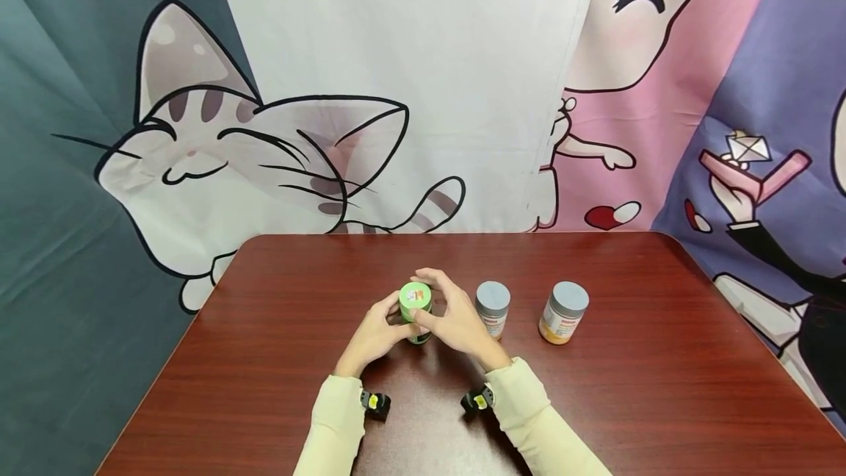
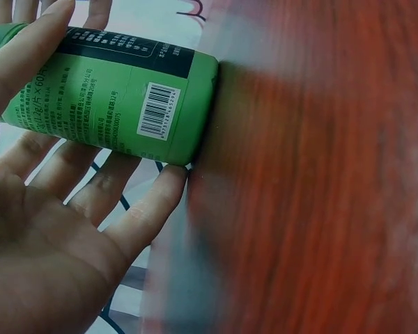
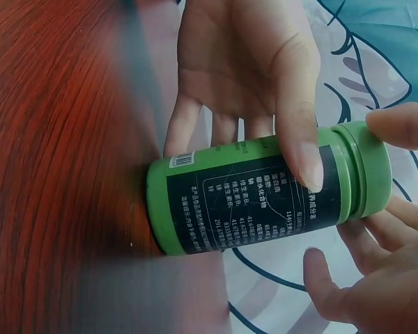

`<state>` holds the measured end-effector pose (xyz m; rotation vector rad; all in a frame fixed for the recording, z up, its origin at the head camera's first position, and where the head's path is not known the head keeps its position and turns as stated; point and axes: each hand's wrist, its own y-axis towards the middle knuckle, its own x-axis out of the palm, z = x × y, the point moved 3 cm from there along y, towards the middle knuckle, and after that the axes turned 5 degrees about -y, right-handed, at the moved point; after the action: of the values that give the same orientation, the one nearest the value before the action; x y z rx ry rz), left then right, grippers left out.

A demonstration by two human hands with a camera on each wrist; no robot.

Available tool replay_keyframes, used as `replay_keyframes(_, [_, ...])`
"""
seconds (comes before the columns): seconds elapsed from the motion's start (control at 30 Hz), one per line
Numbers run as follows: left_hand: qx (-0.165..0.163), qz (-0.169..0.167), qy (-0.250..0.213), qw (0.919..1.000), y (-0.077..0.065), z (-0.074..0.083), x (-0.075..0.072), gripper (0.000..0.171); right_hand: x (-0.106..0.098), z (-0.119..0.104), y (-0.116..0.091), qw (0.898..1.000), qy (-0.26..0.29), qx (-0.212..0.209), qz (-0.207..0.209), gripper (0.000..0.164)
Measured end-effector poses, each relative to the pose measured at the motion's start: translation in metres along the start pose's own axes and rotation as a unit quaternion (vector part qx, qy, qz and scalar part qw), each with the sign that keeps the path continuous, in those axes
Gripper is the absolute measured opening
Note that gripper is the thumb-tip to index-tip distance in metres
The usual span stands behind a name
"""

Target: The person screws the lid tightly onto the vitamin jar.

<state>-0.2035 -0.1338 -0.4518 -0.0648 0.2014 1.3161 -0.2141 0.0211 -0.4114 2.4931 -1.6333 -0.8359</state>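
A green plastic bottle with a dark label and a green screw cap stands upright near the middle of the table. My left hand grips the bottle's body, its thumb across the dark label and its fingers spread behind; a barcode shows in the left wrist view. From the other side, my right hand holds the cap between its thumb and fingers. The little finger of that hand sticks out beside the bottle in the right wrist view.
Two jars with grey lids stand to the right: one jar partly behind my right hand, the other jar farther right with a yellow-orange base. The brown wooden table ends at a cartoon-printed cloth.
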Motion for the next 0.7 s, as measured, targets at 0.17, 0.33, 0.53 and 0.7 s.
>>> replay_keyframes(0.17, [0.001,0.0,0.002,1.0,0.001,-0.008,0.0,0.059,0.001,0.001,-0.001,1.0,-0.018,0.006,0.024,0.055])
replay_keyframes(0.33, [0.001,0.005,0.001,1.0,0.001,-0.008,0.0,0.059,0.003,0.001,-0.001,0.997,-0.051,0.013,0.055,0.053])
replay_keyframes(0.53, [-0.004,0.004,-0.001,1.0,0.003,-0.007,0.0,0.057,0.004,0.0,0.0,0.995,-0.071,0.009,0.072,0.054])
replay_keyframes(0.7, [0.017,0.001,0.015,0.9997,-0.002,0.007,0.0,0.053,0.005,0.0,-0.001,0.996,-0.072,-0.002,0.052,0.066])
